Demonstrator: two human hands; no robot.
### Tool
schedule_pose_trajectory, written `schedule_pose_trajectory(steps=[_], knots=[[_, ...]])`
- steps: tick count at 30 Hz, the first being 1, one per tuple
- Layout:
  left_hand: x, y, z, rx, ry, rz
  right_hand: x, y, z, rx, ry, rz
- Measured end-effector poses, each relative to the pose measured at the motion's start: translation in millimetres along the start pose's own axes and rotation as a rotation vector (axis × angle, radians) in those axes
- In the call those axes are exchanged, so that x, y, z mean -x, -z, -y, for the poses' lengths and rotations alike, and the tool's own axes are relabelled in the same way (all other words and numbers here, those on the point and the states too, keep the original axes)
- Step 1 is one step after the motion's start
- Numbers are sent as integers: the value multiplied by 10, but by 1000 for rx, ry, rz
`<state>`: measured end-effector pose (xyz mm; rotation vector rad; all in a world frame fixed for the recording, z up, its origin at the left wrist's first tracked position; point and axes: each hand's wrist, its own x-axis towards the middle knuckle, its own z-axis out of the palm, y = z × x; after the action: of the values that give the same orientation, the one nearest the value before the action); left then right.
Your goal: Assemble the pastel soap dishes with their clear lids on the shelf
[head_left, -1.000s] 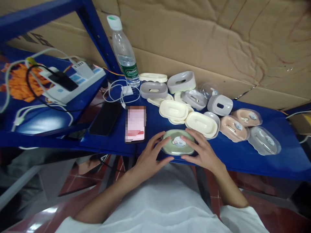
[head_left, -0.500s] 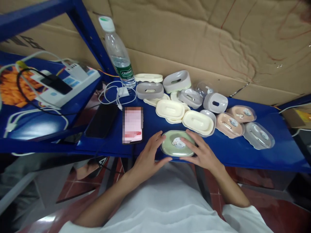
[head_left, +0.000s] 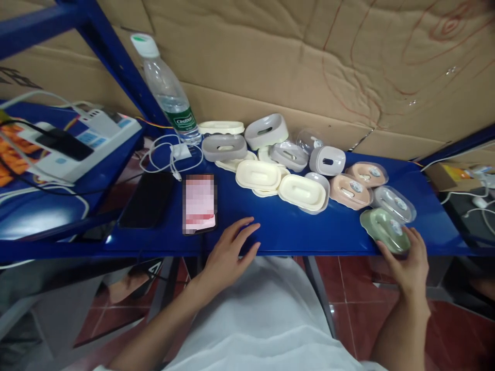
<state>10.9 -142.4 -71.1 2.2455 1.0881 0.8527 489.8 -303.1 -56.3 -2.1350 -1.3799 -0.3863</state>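
Observation:
My right hand (head_left: 406,257) grips a green oval soap box (head_left: 386,229) with a clear lid and a round sticker, at the right front of the blue table. Just behind it lie a grey lidded soap box (head_left: 393,204) and two peach ones, the nearer peach soap box (head_left: 351,190) among them. My left hand (head_left: 234,247) is over the table's front edge with its fingers apart and nothing in them. A phone with a lit screen (head_left: 199,203) lies to its left. Beyond the fingers are stacked cream trays (head_left: 258,175).
Grey box bases (head_left: 224,148) and clear lids are heaped along the cardboard wall (head_left: 263,56). A water bottle (head_left: 170,98) stands at back left beside a white cable (head_left: 154,154). Far left are a dark phone (head_left: 147,200) and a power strip (head_left: 85,149).
My right hand has carried the green soap box from the front middle to the right, beside the lidded boxes. My left hand has come off it. The view has shifted right.

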Motion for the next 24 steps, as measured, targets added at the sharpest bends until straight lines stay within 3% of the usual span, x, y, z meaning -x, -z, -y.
schedule_pose_trajectory(steps=[5,8,13,17,20,24], knots=[[6,-38,23,-46,-60,-32,-465,-284,-347,28,-26,65],[8,-39,19,-69,-77,-40,-741,-490,-334,48,-122,106],[3,-21,5,-95,-105,-43,-920,-669,220,100,-135,50],[-11,-21,11,-120,-152,-62,-926,-746,742,43,87,113],[-14,-21,19,-114,-175,-71,-1005,-820,883,18,222,195],[-10,-29,29,-103,-188,-74,-1234,-841,903,-2,250,215]])
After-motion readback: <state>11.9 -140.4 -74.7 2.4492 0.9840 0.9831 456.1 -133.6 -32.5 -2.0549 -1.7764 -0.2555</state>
